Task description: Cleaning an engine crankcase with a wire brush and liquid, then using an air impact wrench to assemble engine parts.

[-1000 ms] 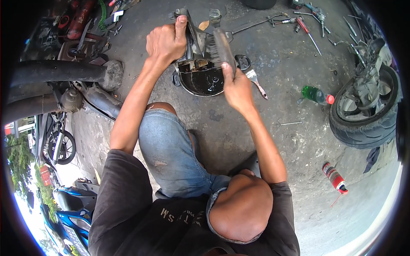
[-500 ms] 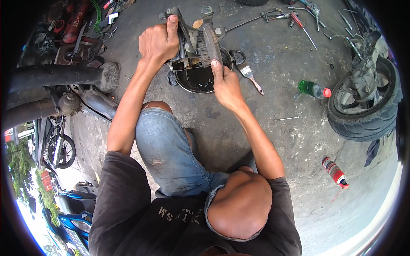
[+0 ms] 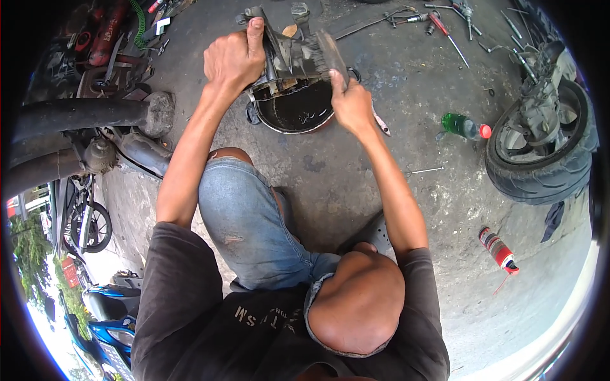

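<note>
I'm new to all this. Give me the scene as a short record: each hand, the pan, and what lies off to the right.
Left hand: gripping a dark metal part
Right hand: holding a brush, bristles toward that part
Pan: round, dark liquid inside
To the right: green bottle with red cap, red spray can, wheel

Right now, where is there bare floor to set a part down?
Bare concrete shows between the green bottle and the thin rod, and from that rod to the red spray can. It's crowded at the upper right, around the red-handled screwdriver, and at the pan, where the left hand grips a metal part and the right hand a brush.
</note>
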The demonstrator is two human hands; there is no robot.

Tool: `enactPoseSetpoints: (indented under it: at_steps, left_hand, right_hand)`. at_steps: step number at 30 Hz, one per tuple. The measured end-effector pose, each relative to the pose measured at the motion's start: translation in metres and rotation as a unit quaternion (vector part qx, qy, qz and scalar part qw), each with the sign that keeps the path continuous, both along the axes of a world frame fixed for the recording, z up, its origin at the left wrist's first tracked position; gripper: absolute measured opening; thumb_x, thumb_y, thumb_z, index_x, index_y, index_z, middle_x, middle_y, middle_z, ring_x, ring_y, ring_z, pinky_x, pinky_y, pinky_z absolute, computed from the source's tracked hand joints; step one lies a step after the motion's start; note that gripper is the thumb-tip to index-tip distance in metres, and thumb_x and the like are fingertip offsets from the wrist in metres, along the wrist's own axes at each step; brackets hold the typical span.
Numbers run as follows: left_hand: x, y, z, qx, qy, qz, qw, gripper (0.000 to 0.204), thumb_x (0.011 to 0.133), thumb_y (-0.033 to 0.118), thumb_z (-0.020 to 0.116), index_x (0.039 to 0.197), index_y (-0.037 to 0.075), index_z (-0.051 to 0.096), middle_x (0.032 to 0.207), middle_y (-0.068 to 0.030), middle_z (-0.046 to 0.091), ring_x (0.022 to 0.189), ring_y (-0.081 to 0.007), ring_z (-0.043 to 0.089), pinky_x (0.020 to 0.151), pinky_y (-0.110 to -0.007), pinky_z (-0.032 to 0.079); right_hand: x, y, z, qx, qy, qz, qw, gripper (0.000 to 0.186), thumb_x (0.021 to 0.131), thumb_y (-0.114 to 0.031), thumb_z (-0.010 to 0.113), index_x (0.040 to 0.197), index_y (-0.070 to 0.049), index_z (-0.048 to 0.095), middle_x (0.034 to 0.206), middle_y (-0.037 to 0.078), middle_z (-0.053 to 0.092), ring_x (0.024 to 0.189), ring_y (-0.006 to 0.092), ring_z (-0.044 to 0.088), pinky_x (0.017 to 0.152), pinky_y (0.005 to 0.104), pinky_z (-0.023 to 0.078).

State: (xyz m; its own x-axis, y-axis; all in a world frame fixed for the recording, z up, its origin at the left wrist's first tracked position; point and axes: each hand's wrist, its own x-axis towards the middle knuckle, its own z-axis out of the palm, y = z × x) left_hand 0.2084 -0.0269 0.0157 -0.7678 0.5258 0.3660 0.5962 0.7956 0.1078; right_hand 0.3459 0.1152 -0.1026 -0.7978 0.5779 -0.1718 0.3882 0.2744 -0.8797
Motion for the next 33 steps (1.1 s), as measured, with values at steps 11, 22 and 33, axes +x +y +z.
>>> enactPoseSetpoints:
  at_steps: [11, 22, 33]
  left_hand:
    - [-0.002, -0.001, -0.003, 0.006, -0.002, 0.015, 1.0, 0.087, 0.096, 0.063, 0.018, 0.066, -0.005, 0.063, 0.066, -0.0319, 0.058, 0.072, -0.0521, 0.059, 0.067, -0.055, 0.046]
    - [-0.015, -0.005, -0.017, 0.037, 0.004, 0.038, 0.999, 0.081, 0.1, 0.052, 0.021, 0.06, -0.011, 0.051, 0.056, -0.0333, 0.049, 0.052, -0.0493, 0.053, 0.055, -0.055, 0.039]
    - [-0.043, -0.035, -0.013, 0.061, -0.04, 0.06, 0.995, 0.087, 0.098, 0.059, 0.012, 0.058, -0.008, 0.049, 0.06, -0.0341, 0.05, 0.07, -0.0548, 0.054, 0.067, -0.057, 0.04]
  right_hand:
    - [0.005, -0.035, -0.015, -0.059, 0.121, 0.013, 0.991, 0.065, 0.096, -0.053, 0.045, 0.089, 0.009, 0.062, 0.074, 0.031, 0.064, 0.08, 0.0477, 0.065, 0.074, 0.047, 0.05]
    - [-0.005, 0.022, -0.007, -0.051, 0.001, 0.013, 0.999, 0.069, 0.096, -0.056, 0.042, 0.092, 0.009, 0.063, 0.081, 0.032, 0.065, 0.086, 0.0454, 0.066, 0.078, 0.0471, 0.051]
    - [0.002, -0.01, 0.013, 0.013, 0.096, 0.085, 0.992, 0.064, 0.093, -0.054, 0.05, 0.089, 0.009, 0.06, 0.071, 0.032, 0.062, 0.077, 0.0478, 0.065, 0.07, 0.048, 0.051]
